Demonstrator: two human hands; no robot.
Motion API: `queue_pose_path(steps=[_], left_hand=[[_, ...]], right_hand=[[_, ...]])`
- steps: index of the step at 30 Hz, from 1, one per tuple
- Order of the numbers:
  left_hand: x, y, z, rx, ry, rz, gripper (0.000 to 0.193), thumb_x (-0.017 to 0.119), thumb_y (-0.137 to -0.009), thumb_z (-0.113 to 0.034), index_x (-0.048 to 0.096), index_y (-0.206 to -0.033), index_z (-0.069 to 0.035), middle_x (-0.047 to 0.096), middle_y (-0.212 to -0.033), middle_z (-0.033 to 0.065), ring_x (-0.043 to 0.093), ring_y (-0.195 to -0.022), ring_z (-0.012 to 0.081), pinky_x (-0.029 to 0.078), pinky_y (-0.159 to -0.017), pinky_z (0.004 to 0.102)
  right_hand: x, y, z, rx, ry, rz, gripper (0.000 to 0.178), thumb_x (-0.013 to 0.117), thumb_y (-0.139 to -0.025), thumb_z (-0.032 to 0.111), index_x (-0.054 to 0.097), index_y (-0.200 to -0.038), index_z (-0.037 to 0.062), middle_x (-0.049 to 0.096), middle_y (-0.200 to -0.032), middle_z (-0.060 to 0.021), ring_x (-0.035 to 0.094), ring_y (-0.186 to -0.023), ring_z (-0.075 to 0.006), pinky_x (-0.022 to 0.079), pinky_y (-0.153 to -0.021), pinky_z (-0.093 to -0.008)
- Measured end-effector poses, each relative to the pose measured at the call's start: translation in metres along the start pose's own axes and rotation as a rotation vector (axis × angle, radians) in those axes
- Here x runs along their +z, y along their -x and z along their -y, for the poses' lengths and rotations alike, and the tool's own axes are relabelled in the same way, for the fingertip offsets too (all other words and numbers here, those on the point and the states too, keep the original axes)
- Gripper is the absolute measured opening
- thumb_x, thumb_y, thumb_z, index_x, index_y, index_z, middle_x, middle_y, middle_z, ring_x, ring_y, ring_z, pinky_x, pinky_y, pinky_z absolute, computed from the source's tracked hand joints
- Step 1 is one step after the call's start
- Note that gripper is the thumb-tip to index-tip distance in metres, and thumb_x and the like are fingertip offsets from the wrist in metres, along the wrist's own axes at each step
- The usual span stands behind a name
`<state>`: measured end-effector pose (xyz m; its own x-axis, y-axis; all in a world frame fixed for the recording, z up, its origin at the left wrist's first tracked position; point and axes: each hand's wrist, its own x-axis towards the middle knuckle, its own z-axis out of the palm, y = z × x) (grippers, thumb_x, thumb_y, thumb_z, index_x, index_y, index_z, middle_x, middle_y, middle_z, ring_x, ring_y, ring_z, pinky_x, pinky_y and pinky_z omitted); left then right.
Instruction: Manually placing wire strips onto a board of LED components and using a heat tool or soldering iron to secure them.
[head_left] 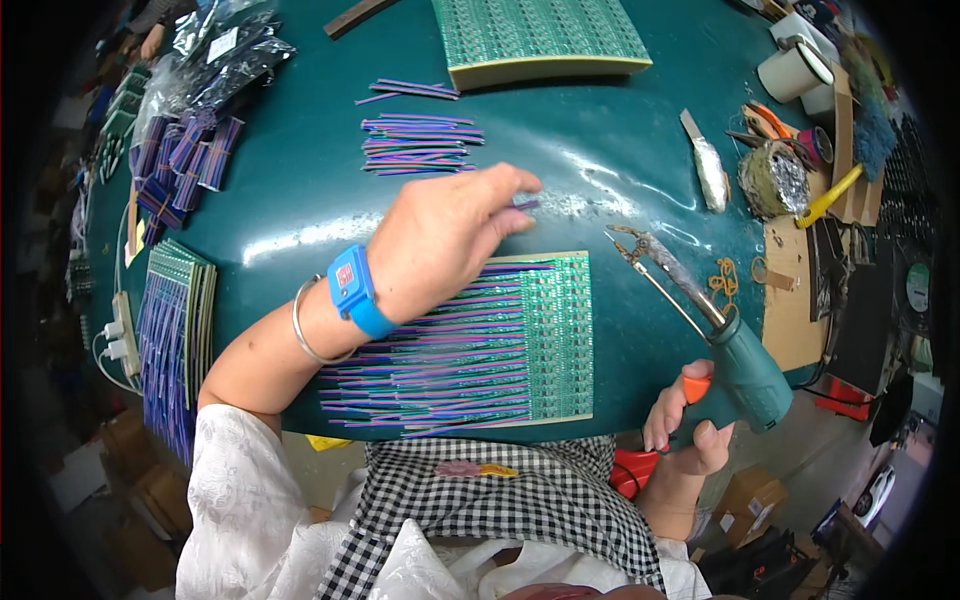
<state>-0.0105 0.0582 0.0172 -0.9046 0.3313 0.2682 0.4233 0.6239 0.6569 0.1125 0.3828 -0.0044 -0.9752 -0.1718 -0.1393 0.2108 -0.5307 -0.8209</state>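
Observation:
My left hand (450, 230), with a blue wrist strap and a bangle at the wrist, is above the far edge of a green circuit board panel (560, 345). Thumb and fingers pinch a short ribbon wire (526, 205); its purple end pokes out past the fingertips. Many such wires run leftward off the panel in rows, partly covered by my forearm. In my right hand (690, 430) is a green soldering gun (752, 375) with an orange trigger. Its tip points up and left, to the right of the panel, touching nothing.
Loose ribbon wires (420, 145) lie beyond my left hand. At the far side is a stack of circuit panels (545, 45). Wired panels (175, 330) and bundled wires (185, 165) sit left. A foil-wrapped knife (708, 165), solder roll (775, 180) and mug (793, 72) stand right.

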Motion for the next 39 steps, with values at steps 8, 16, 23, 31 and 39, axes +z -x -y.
queue_pose_path(steps=[8, 16, 23, 31, 39], left_hand=[[0.027, 0.011, -0.004, 0.026, 0.199, 0.085, 0.022, 0.075, -0.087, 0.0, 0.076, -0.109, -0.004, 0.072, -0.09, 0.0121, 0.071, -0.078, 0.0258, 0.056, -0.068, 0.0337], [0.034, 0.026, -0.003, 0.212, -0.002, 0.023, 0.023, 0.073, -0.074, 0.001, 0.076, -0.096, -0.003, 0.06, -0.085, 0.0091, 0.063, -0.077, 0.0273, 0.054, -0.066, 0.0377], [0.038, 0.035, 0.001, 0.22, -0.044, 0.086, 0.031, 0.074, -0.07, 0.009, 0.075, -0.1, 0.0, 0.063, -0.09, 0.0096, 0.064, -0.077, 0.0263, 0.054, -0.066, 0.0368], [0.044, 0.034, 0.003, 0.222, -0.017, 0.065, 0.034, 0.074, -0.069, 0.009, 0.075, -0.103, 0.0, 0.061, -0.09, 0.0101, 0.064, -0.077, 0.0267, 0.054, -0.064, 0.0364], [0.044, 0.035, 0.002, 0.218, -0.017, 0.082, 0.035, 0.074, -0.069, 0.009, 0.074, -0.103, 0.001, 0.06, -0.091, 0.0107, 0.064, -0.077, 0.0264, 0.054, -0.064, 0.0362]], right_hand=[[-0.007, 0.021, -0.002, 0.058, 0.194, -0.005, 0.082, 0.082, -0.088, 0.038, 0.042, -0.137, -0.0136, 0.057, -0.08, -0.0121, 0.06, -0.056, -0.0185, 0.052, -0.046, -0.0307], [0.005, 0.03, -0.002, 0.115, 0.237, -0.12, 0.081, 0.087, -0.081, 0.037, 0.049, -0.131, -0.0132, 0.056, -0.075, -0.0098, 0.057, -0.052, -0.0179, 0.05, -0.044, -0.0298], [0.006, 0.032, -0.002, 0.219, 0.226, -0.113, 0.076, 0.088, -0.076, 0.028, 0.058, -0.134, -0.0112, 0.063, -0.085, -0.0104, 0.059, -0.063, -0.0171, 0.048, -0.056, -0.0285], [0.006, 0.033, -0.009, 0.152, 0.277, -0.14, 0.071, 0.087, -0.078, 0.025, 0.058, -0.132, -0.0106, 0.064, -0.08, -0.0089, 0.058, -0.059, -0.0162, 0.047, -0.053, -0.0273], [-0.006, 0.038, -0.019, 0.114, 0.337, -0.041, 0.067, 0.086, -0.084, 0.027, 0.055, -0.132, -0.0081, 0.064, -0.075, -0.0069, 0.056, -0.055, -0.0126, 0.045, -0.051, -0.0256]])
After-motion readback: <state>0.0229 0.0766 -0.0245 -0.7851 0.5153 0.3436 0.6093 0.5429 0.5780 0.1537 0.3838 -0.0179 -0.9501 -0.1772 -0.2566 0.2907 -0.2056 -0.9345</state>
